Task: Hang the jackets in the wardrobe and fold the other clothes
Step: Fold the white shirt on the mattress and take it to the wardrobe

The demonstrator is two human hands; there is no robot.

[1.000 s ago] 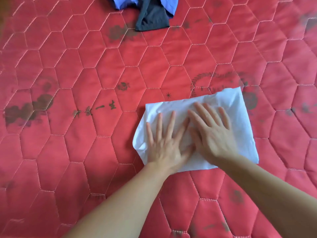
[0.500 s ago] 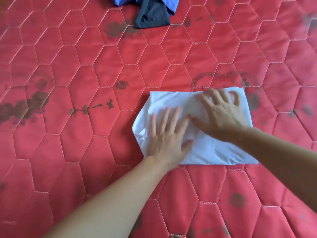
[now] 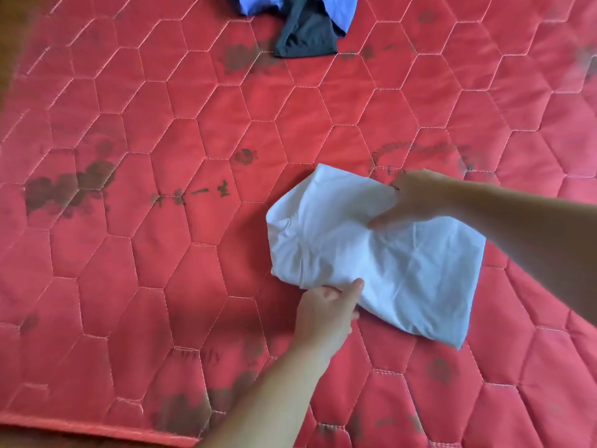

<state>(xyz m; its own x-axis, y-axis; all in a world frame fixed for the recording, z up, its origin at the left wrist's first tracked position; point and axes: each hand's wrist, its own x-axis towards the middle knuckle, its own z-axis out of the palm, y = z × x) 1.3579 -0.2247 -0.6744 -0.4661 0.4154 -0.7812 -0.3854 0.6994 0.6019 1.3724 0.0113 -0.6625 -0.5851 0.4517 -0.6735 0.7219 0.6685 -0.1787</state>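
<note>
mattress: 1, red quilted mattress [image 3: 193, 140], hexagon stitching, dark printed marks scattered over it; near edge visible at bottom left.
white garment: 1, folded white garment [image 3: 381, 253], creased, lies right of centre on the mattress, both hands on it; far-left part looks raised off the surface, cannot tell how far.
other clothes: 2 pieces at the top edge, well apart from the white one. 1 blue garment [image 3: 339, 4], cropped by the frame; 1 dark grey garment [image 3: 307, 37] touching it and partly tucked under it.
arms: 2 bare forearms, left from the bottom centre, right from the right edge.
hands: 2.
left hand [image 3: 326, 315]: grips the near edge of the white garment, thumb on top of the cloth, fingers curled beneath, out of sight.
right hand [image 3: 416, 198]: pinches the far edge, thumb lying over the cloth, fingers wrapped behind the fold.
</note>
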